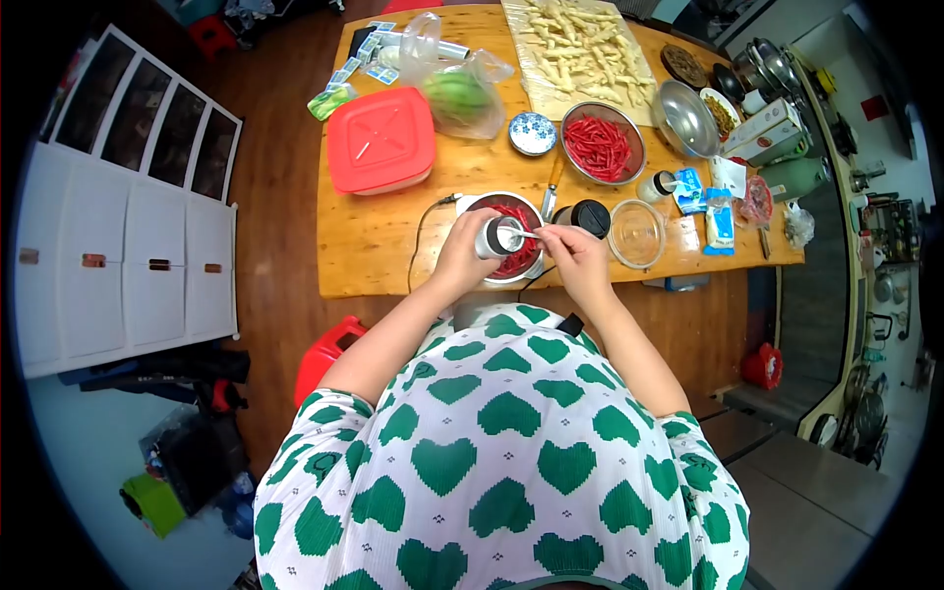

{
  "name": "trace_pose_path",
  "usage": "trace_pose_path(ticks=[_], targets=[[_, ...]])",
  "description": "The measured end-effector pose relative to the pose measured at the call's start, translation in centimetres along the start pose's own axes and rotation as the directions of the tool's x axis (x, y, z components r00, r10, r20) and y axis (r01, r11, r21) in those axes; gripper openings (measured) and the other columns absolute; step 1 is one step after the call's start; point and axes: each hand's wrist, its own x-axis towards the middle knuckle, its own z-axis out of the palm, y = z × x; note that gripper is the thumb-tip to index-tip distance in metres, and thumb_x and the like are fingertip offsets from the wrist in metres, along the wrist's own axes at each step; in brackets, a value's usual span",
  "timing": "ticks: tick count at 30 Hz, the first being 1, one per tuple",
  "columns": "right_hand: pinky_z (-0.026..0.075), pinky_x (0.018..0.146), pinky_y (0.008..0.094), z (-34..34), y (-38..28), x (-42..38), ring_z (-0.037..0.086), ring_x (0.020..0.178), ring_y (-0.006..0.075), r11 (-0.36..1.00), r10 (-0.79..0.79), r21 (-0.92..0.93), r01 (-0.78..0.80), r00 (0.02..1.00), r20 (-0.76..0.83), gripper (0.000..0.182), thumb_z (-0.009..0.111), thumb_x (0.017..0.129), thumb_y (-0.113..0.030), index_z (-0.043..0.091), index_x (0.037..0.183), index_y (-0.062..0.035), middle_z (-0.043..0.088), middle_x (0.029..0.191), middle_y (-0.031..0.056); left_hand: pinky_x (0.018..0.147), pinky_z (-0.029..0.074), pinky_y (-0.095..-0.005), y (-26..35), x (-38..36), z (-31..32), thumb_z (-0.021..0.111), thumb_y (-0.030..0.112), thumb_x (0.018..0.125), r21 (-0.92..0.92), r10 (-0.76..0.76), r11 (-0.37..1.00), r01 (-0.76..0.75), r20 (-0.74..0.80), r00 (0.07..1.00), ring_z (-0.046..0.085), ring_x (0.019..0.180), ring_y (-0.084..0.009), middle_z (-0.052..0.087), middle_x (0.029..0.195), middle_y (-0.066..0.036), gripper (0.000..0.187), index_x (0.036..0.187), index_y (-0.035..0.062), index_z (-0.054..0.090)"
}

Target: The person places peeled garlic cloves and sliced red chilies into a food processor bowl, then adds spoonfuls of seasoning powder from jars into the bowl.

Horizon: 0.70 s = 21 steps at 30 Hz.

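My left hand [459, 258] is wrapped around a small dark-rimmed jar [486, 242] with white contents, tilted over a round bowl [536, 265] of red chilli peppers [512, 266]. My right hand [577, 258] pinches the handle of a small spoon [524, 234], whose other end reaches into the jar's mouth. Both hands and the jar hide part of the bowl. Just beyond my right hand stands a black-topped cylindrical appliance part [590, 217], and a knife [551, 192] lies behind the bowl.
On the wooden table [472, 177] are a red-lidded box [381, 138], a bagged green vegetable [462, 102], a patterned bowl [532, 133], a steel bowl of red chillies [602, 147], a clear glass bowl [636, 234] and pale chicken feet [580, 49]. A cord [421, 221] runs off the near edge.
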Motion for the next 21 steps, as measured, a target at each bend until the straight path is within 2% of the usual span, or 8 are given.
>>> trace_pose_path(ticks=[1, 4, 5, 11, 14, 16, 19, 21], targets=[[0.055, 0.074, 0.0340, -0.1, -0.8, 0.1, 0.070, 0.079, 0.0239, 0.984, -0.125, -0.123, 0.126, 0.992, 0.011, 0.015, 0.074, 0.092, -0.009, 0.077, 0.106, -0.0032, 0.073, 0.090, 0.0127, 0.102, 0.049, -0.0443, -0.2, 0.1, 0.1, 0.085, 0.000, 0.064, 0.008, 0.011, 1.000, -0.011, -0.006, 1.000, 0.057, 0.122, -0.0392, 0.060, 0.125, -0.016, 0.071, 0.129, 0.0105, 0.057], [0.055, 0.076, 0.0381, -0.4, -0.4, 0.6, 0.070, 0.083, 0.0298, 0.877, -0.418, -0.207, 0.434, 0.900, 0.120, 0.014, 0.077, 0.087, -0.007, 0.077, 0.101, -0.0037, 0.073, 0.092, 0.0135, 0.102, 0.049, -0.0440, -0.7, 0.3, 0.4, 0.085, -0.001, 0.064, 0.036, 0.045, 0.998, -0.044, -0.028, 0.999, 0.058, 0.121, -0.0393, 0.060, 0.124, -0.016, 0.071, 0.129, 0.0104, 0.057], [0.055, 0.078, 0.0405, -0.5, -0.5, 0.5, 0.069, 0.087, 0.0320, 0.888, -0.395, -0.198, 0.416, 0.908, 0.135, 0.014, 0.078, 0.084, -0.006, 0.076, 0.098, -0.0040, 0.073, 0.093, 0.0133, 0.102, 0.049, -0.0441, -0.9, 0.4, 0.3, 0.085, -0.001, 0.064, 0.050, 0.059, 0.997, -0.057, -0.037, 0.998, 0.058, 0.121, -0.0395, 0.060, 0.124, -0.016, 0.071, 0.129, 0.0103, 0.057], [0.055, 0.078, 0.0411, -0.3, -0.2, 0.4, 0.069, 0.087, 0.0340, 0.910, -0.350, -0.193, 0.366, 0.930, 0.112, 0.013, 0.076, 0.087, -0.009, 0.076, 0.099, -0.0031, 0.073, 0.094, 0.0148, 0.101, 0.049, -0.0443, -0.5, 0.9, -0.6, 0.083, -0.003, 0.065, 0.131, 0.111, 0.986, -0.105, -0.038, 0.993, 0.058, 0.119, -0.0402, 0.060, 0.124, -0.016, 0.068, 0.128, 0.0103, 0.058], [0.055, 0.074, 0.0377, 0.9, 0.4, 0.0, 0.070, 0.082, 0.0274, 0.956, -0.219, -0.176, 0.234, 0.971, 0.099, 0.012, 0.073, 0.093, -0.011, 0.076, 0.100, -0.0015, 0.073, 0.090, 0.0125, 0.101, 0.049, -0.0444, 0.2, 1.0, -1.0, 0.082, -0.003, 0.065, 0.149, 0.125, 0.981, -0.120, -0.025, 0.992, 0.058, 0.120, -0.0400, 0.060, 0.124, -0.017, 0.067, 0.127, 0.0102, 0.059], [0.055, 0.072, 0.0331, 1.7, 1.0, -0.1, 0.068, 0.078, 0.0200, 0.998, 0.031, 0.052, -0.034, 0.998, 0.057, 0.015, 0.069, 0.098, -0.012, 0.076, 0.102, -0.0001, 0.073, 0.087, 0.0091, 0.101, 0.049, -0.0443, 0.3, 1.0, -1.1, 0.082, -0.004, 0.065, 0.149, 0.105, 0.984, -0.101, -0.021, 0.994, 0.058, 0.119, -0.0399, 0.060, 0.124, -0.016, 0.067, 0.127, 0.0097, 0.059], [0.053, 0.069, 0.0265, 2.0, 1.6, 0.1, 0.065, 0.074, 0.0109, 0.869, 0.311, 0.368, -0.330, 0.944, 0.112, 0.021, 0.064, 0.103, -0.016, 0.075, 0.105, 0.0014, 0.071, 0.085, 0.0044, 0.101, 0.049, -0.0440, 0.0, 0.8, -0.9, 0.082, -0.003, 0.065, 0.146, 0.101, 0.985, -0.096, -0.032, 0.994, 0.058, 0.119, -0.0400, 0.060, 0.124, -0.016, 0.068, 0.128, 0.0091, 0.059], [0.052, 0.068, 0.0239, 1.8, 1.9, 0.3, 0.062, 0.072, 0.0084, 0.768, 0.407, 0.480, -0.425, 0.901, 0.148, 0.024, 0.062, 0.105, -0.019, 0.075, 0.107, 0.0014, 0.069, 0.084, 0.0026, 0.101, 0.049, -0.0437, -0.1, 0.7, -0.9, 0.083, -0.003, 0.065, 0.117, 0.079, 0.990, -0.077, -0.014, 0.997, 0.059, 0.118, -0.0400, 0.060, 0.123, -0.016, 0.068, 0.128, 0.0088, 0.059]])
